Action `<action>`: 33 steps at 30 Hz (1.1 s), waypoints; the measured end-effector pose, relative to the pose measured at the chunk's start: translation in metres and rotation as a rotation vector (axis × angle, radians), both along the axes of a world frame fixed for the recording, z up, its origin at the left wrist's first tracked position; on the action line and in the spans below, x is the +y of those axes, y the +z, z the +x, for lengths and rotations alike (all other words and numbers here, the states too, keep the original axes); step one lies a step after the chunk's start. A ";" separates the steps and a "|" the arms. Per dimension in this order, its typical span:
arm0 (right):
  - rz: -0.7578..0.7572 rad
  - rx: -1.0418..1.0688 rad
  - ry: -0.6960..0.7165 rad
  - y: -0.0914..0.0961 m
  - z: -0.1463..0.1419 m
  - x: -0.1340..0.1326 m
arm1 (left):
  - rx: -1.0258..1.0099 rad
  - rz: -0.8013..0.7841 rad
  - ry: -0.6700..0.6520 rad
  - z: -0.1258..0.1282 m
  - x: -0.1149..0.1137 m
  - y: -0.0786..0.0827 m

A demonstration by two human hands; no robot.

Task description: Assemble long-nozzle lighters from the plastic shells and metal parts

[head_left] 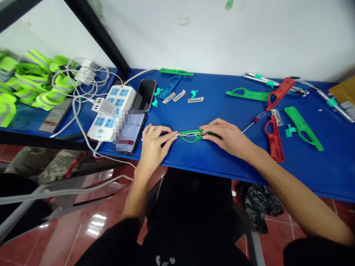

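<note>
A green plastic handle piece [193, 135] with a thin metal wire along it lies on the blue table [199, 155] near the front edge. My left hand [155, 142] pinches its left end with fingers closed. My right hand [226, 136] presses down on its right end, fingers curled over it. Both hands rest on the tabletop.
A phone with a lit screen [130, 132] and a dark phone [144, 94] lie left, beside a white power strip [111, 111] with cables. Red [274, 138] and green [303, 128] handle pieces, a screwdriver [253, 122] and small clear parts [195, 99] lie scattered. Neon straps [30, 81] pile far left.
</note>
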State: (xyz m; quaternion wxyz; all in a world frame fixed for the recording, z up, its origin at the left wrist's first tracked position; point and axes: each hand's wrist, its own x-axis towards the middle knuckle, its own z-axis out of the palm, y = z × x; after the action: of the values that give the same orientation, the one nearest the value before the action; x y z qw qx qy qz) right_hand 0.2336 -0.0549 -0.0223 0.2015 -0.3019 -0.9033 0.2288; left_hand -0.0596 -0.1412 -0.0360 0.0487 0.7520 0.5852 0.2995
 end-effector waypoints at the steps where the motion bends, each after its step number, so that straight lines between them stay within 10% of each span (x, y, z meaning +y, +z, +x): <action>1: 0.010 0.003 0.002 0.000 0.000 0.000 | -0.005 -0.002 -0.006 0.000 0.000 0.000; 21: 0.228 -0.040 -0.023 0.000 -0.007 -0.010 | 0.052 0.044 0.016 0.007 -0.003 -0.005; 33: 0.239 -0.028 -0.020 -0.001 -0.008 -0.008 | 0.273 -0.130 -0.184 0.023 0.031 0.045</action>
State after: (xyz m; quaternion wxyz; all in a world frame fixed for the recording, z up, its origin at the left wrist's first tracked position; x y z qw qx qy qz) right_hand 0.2252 -0.0633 -0.0235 0.2256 -0.2878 -0.9238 0.1131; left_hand -0.0370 -0.1101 0.0089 0.0444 0.8314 0.5332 0.1503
